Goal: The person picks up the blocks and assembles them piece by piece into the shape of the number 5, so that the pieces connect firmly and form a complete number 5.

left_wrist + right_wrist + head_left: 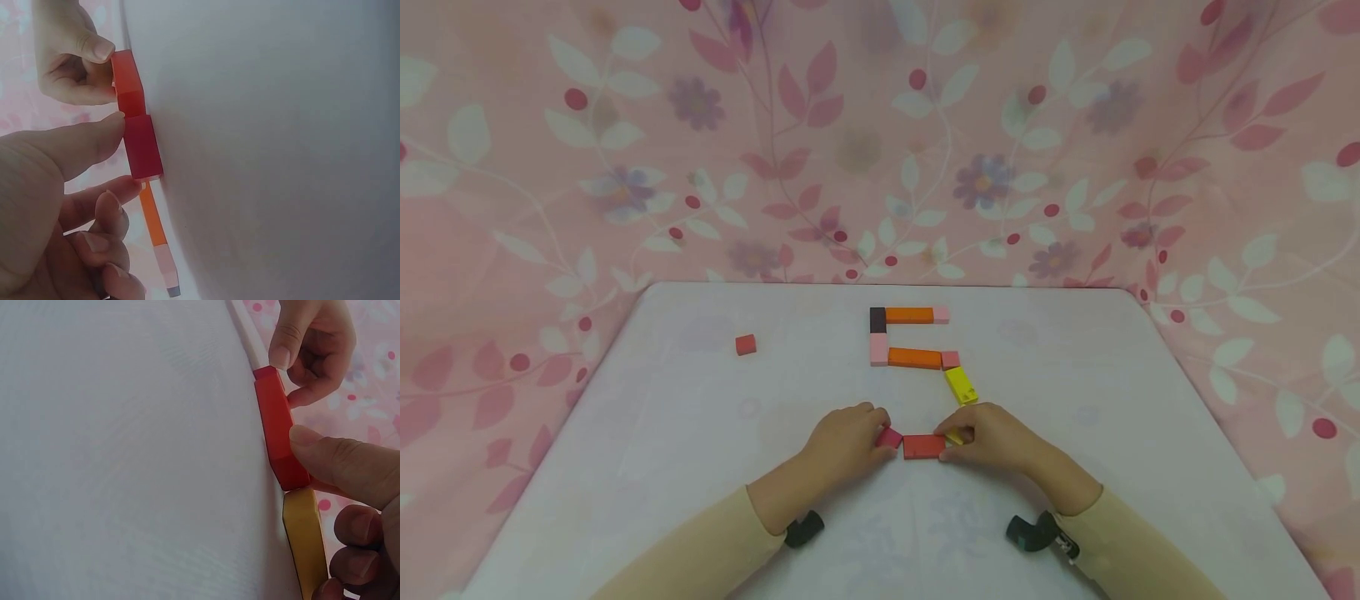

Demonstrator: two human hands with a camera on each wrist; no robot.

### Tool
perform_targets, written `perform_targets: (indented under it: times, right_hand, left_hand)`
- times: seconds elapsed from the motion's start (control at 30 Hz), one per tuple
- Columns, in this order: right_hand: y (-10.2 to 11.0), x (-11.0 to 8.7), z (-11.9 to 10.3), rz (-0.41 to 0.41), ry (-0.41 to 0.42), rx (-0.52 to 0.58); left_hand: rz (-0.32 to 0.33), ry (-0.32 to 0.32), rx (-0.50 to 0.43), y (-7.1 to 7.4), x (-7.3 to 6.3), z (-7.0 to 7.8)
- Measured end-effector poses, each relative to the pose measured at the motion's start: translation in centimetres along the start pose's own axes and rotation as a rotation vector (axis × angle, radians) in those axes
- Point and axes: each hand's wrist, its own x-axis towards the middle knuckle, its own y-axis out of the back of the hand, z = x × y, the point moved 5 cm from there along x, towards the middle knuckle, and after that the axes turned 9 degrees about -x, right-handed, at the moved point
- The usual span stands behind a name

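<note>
In the head view, the left hand [847,442] pinches a small crimson block [890,437] between thumb and finger. That block stands against the left end of a longer red block [922,447]. My right hand [996,437] pinches the red block's right end, thumb on its near side. Partly hidden under the right hand is a yellow block [954,437]; the right wrist view shows its long side [304,537] right at the red block's end. Another yellow block [961,386], with bumps on top, lies slanted just beyond the right hand.
Beyond the hands, a bent row joins a pink block [951,359], orange blocks [914,358], a light pink block [878,350] and a black block [877,320]. A lone red block [746,344] lies at the left on the white table [662,433]. Flowered cloth [865,150] hangs behind.
</note>
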Motion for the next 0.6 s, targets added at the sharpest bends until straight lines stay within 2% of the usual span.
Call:
perform_targets:
  times: [0.6]
  right_hand:
    - [0.04,0.15,0.01,-0.008,-0.005,-0.004]
  left_hand:
    - [-0.002,0.010,-0.009,-0.20,0.06,-0.11]
